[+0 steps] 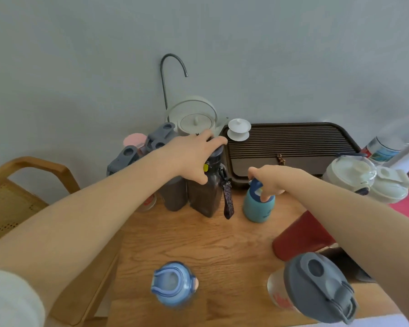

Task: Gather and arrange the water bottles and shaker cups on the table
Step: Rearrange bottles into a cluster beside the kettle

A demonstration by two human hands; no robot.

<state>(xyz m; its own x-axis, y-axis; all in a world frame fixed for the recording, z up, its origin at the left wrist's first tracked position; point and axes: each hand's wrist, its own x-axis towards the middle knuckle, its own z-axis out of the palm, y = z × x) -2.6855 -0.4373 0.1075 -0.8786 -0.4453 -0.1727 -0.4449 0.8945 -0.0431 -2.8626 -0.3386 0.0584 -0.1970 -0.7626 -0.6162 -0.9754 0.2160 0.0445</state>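
My left hand [194,154] grips the black cap of a dark square bottle [207,194] with a patterned strap, standing at the back of the wooden table [198,246]. My right hand [267,180] holds the top of a small teal bottle [257,208] just to its right. A dark grey bottle [174,193] stands left of the square one. Grey-lidded shaker cups [128,156] cluster at the back left. Near the front stand a light blue bottle [172,285] and a clear shaker cup [316,289] with a grey lid. A red cup [298,237] is under my right forearm.
A white kettle [196,121] under a gooseneck tap [172,67] and a dark slatted tea tray [291,147] with a white lidded cup [239,129] line the wall. White-lidded cups [350,171] and a clear plastic bottle [397,140] stand at right. A wooden chair [21,185] is at left.
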